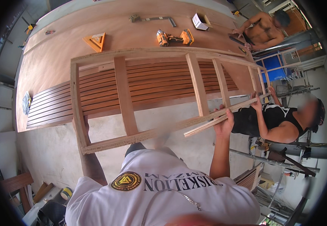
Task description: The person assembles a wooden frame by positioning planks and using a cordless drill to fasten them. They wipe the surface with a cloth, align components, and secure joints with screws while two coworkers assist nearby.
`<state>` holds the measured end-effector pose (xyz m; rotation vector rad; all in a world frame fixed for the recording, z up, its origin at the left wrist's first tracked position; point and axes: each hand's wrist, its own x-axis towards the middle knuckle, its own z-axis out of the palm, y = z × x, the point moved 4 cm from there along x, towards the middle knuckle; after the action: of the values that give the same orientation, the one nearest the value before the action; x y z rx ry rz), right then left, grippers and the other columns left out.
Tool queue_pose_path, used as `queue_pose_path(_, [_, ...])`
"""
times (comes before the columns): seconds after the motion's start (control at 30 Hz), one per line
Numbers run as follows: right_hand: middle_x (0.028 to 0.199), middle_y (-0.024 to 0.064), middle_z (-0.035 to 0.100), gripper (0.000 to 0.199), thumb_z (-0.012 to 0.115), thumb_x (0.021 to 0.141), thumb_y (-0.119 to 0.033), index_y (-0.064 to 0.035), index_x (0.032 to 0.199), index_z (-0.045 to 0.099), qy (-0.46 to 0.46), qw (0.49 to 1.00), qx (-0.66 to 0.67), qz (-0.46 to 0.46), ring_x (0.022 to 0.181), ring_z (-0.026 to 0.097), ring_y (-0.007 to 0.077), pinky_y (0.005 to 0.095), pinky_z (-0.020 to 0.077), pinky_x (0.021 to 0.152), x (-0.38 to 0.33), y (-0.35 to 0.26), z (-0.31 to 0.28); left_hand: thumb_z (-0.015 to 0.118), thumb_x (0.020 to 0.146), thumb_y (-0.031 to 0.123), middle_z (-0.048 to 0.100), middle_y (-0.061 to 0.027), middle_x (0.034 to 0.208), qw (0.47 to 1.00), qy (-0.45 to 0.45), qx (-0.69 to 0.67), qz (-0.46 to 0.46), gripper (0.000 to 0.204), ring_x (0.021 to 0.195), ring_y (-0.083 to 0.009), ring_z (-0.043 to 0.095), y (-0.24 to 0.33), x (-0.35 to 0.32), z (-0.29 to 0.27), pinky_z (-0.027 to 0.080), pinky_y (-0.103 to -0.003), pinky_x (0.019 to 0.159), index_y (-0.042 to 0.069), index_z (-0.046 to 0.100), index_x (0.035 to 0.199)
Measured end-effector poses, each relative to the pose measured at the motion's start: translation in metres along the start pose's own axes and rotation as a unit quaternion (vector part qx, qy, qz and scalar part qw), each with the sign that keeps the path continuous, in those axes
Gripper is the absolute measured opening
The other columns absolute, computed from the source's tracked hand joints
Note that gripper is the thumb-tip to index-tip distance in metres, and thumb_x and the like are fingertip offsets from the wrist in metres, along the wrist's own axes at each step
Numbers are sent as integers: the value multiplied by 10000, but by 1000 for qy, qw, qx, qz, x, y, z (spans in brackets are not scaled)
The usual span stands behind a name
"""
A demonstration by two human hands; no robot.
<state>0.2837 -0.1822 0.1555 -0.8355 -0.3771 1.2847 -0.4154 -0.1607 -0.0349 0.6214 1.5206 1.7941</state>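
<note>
A long ladder-like wooden frame (125, 100) with several crosspieces is held up at the near side of the workbench. My left hand (85, 125) is closed around its left end piece, with most of the fingers hidden behind the wood. Farther right, my right hand (225, 123) grips a thin wooden strip (198, 129) and rests against the frame's near rail. That strip runs along the rail, its left end sticking out past my hand. Under the frame lies a dark slatted wood panel (156, 81) on the workbench (58, 56).
A person in a black top (284, 116) holds the frame's right end. Another person (267, 32) leans at the bench's far right corner. On the bench are an orange cordless driver (164, 38), an orange speed square (95, 41), a metal square (159, 19) and a small box (200, 22).
</note>
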Motion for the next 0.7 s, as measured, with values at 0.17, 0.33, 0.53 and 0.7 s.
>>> queue_pose_path(0.17, [1053, 80, 694, 312, 711, 926, -225, -71, 1184, 626, 17, 998, -2, -68, 1013, 659, 241, 450, 546, 919, -1, -67, 5, 677, 940, 132, 728, -89, 930, 984, -125, 116, 52, 137, 850, -222, 705, 34, 79, 11, 608, -309, 740, 29, 672, 1029])
queue_pose_path(0.33, [1036, 84, 700, 306, 724, 914, -208, -68, 1170, 634, 66, 993, 12, -98, 1016, 657, 223, 461, 516, 955, -6, -83, -28, 684, 876, 146, 672, -175, 925, 968, -87, -106, -212, 224, 871, -309, 701, 74, 173, 71, 652, -371, 803, -41, 600, 967])
queue_pose_path(0.53, [1053, 80, 689, 344, 761, 882, -254, -86, 1161, 649, -2, 999, 6, -50, 968, 668, 250, 422, 564, 912, -24, -88, -73, 682, 897, 73, 637, -136, 946, 944, -59, -90, -311, 107, 899, -249, 648, 119, 242, 130, 646, -308, 760, 4, 612, 939])
queue_pose_path(0.7, [1091, 74, 670, 418, 750, 891, -241, -111, 1256, 594, 60, 998, -16, -21, 1030, 643, 228, 440, 542, 949, -19, -67, -105, 536, 923, 27, 670, -203, 976, 950, -93, -23, -299, 135, 937, -328, 699, 188, 250, 171, 680, -411, 729, -88, 606, 927])
